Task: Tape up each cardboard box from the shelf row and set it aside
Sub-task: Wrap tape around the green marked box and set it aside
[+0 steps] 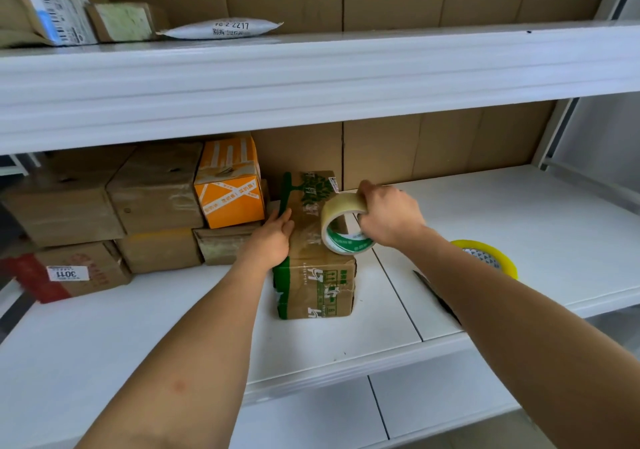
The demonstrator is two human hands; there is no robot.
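A brown cardboard box with green print lies lengthwise on the white shelf. My left hand presses flat against the box's left top edge, fingers straight. My right hand grips a roll of clear tape with a green-printed core, held on edge on top of the box. Shiny tape runs along the box's top. A row of stacked cardboard boxes stands at the left of the shelf, among them an orange one.
A second tape roll with a yellow rim lies on the shelf to the right. A dark knife blade lies by my right forearm. Parcels sit on the upper shelf. Cardboard lines the back wall.
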